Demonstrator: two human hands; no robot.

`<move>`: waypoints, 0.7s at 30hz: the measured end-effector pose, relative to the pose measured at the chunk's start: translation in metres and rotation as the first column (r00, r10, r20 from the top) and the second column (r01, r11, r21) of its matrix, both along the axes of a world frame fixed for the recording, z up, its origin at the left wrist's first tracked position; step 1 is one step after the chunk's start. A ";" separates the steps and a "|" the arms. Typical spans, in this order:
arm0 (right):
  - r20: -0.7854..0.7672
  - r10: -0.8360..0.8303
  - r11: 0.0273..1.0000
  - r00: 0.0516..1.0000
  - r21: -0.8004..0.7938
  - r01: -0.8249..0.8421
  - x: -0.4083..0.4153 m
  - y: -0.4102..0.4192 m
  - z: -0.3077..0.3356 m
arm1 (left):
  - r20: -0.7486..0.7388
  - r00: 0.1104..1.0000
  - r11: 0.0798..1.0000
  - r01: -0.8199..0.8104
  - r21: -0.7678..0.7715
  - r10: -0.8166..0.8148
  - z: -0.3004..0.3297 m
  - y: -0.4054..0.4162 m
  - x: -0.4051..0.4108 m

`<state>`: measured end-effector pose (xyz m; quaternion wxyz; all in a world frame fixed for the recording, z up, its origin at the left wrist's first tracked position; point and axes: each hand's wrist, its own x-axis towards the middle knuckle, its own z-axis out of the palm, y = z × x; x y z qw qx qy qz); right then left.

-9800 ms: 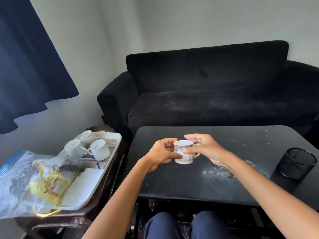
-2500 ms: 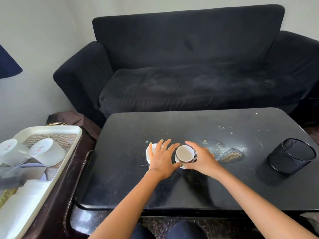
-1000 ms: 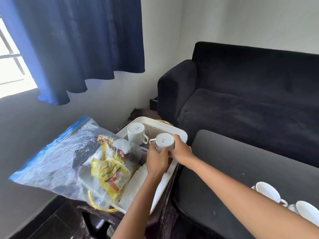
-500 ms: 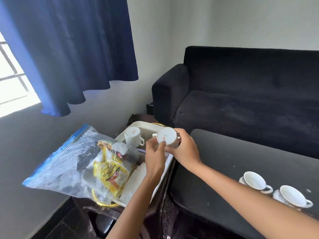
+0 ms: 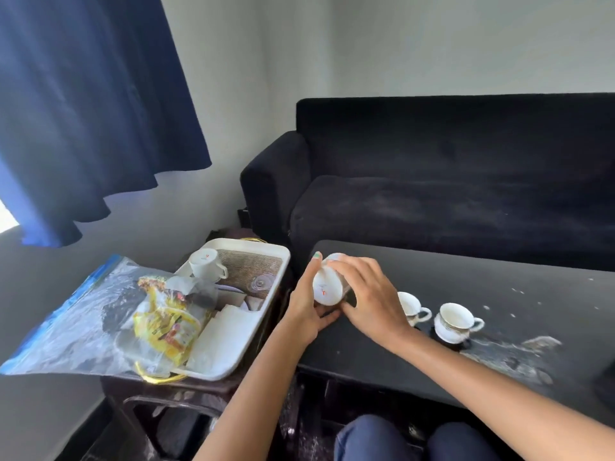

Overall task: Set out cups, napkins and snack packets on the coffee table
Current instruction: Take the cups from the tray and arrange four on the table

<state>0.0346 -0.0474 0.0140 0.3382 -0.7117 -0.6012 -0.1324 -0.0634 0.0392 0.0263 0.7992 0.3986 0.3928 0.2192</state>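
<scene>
Two patterned cups (image 5: 454,322) already stand upright side by side on the black bench (image 5: 499,294). I bring a third, a white cup (image 5: 327,287), over the bench's left end. Both my grips close round it: left hand (image 5: 307,304) cradles it from beneath and the left side, right hand (image 5: 369,294) curls over its top and right side, with the base tilted toward the camera. It is not yet set down. One more white cup (image 5: 206,266) waits upside down in the tray (image 5: 266,249) beside the bench. White napkins (image 5: 226,341) and a clear bag of snack packets (image 5: 159,324) also remain there, none laid out so far.
</scene>
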 end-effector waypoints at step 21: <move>-0.986 -0.098 0.992 0.138 -0.085 0.096 0.021 -0.087 -0.018 | 0.122 0.911 0.840 0.304 0.449 -0.395 -0.029 -0.061 0.023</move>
